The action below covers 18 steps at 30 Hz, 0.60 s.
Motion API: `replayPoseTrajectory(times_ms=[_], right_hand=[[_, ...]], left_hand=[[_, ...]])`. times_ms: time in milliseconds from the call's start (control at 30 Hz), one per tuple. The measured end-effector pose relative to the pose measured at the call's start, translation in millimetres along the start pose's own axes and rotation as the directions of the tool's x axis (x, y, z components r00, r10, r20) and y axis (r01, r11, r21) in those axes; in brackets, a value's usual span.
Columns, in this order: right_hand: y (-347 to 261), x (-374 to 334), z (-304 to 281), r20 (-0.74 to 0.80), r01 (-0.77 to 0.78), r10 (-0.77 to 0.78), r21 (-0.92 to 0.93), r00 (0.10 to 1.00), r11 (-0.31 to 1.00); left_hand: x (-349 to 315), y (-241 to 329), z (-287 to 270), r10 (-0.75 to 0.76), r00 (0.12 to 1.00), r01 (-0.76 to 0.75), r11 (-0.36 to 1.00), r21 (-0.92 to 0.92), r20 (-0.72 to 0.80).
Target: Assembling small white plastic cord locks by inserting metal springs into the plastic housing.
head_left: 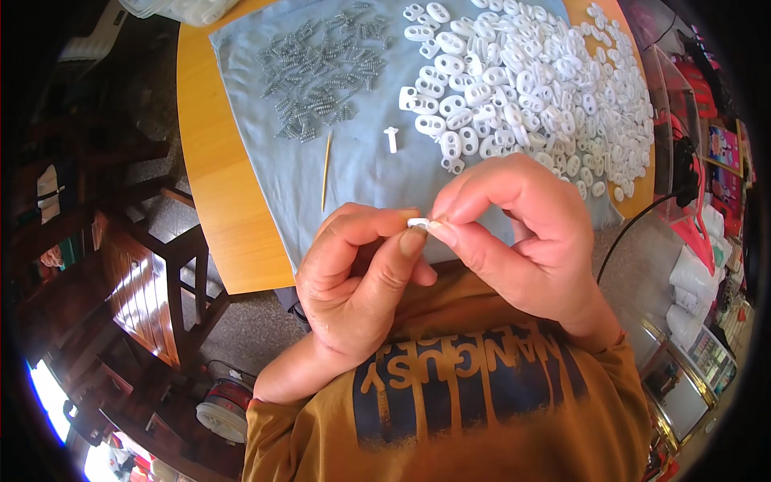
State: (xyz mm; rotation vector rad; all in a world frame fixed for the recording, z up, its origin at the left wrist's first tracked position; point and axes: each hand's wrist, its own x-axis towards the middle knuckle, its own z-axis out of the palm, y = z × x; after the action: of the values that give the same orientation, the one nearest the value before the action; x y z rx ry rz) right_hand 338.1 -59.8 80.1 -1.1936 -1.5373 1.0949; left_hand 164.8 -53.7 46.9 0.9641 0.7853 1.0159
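Observation:
A small white plastic piece [417,222] is pinched between the thumb and forefinger of my left hand [351,277], just beyond the cloth's near edge. Thumb and forefinger of my right hand [526,233] are pressed together at its right end; fingertips hide whatever they grip there. Past my hands, a white T-shaped plastic part [391,139] and a thin wooden stick [327,171] rest on the blue-grey cloth [365,173]. A loose heap of small metal springs [313,76] lies at the far left. White oval two-hole plastic pieces [514,80] form a big pile at the far right.
The cloth covers most of a yellow wooden table [210,185]. A clear plastic bag [193,10] sits at its far left corner. Left of the table stands a dark wooden chair [148,281]; a cable reel [225,410] is on the floor. A black cable [634,221] hangs at right.

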Motion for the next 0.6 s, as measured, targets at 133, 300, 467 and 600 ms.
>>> replayPoseTrajectory(times_ms=[133, 300, 467, 600], right_hand=[[0.2, -3.1, 0.9, -0.028, -0.038, 0.041, 0.09, 0.999, 0.995], [0.7, -3.6, 1.8, -0.018, -0.063, 0.067, 0.176, 0.998, 0.982], [-0.5, -2.7, 0.6, 0.016, 0.023, -0.022, -0.032, 1.0, 0.999], [1.5, -1.6, 13.4, -0.125, 0.077, -0.093, -0.125, 0.988, 0.989]], left_hand=[[-1.7, 1.6, -0.7, -0.057, 0.998, 0.057, 0.997, -0.042, -0.001], [-2.5, 2.2, -2.5, -0.02, 1.0, 0.02, 1.0, -0.012, 0.02], [-2.9, 2.2, -5.5, -0.03, 0.999, 0.031, 0.999, -0.038, 0.027], [-4.1, 1.3, -7.5, 0.032, 0.998, -0.036, 0.994, 0.102, 0.05]])
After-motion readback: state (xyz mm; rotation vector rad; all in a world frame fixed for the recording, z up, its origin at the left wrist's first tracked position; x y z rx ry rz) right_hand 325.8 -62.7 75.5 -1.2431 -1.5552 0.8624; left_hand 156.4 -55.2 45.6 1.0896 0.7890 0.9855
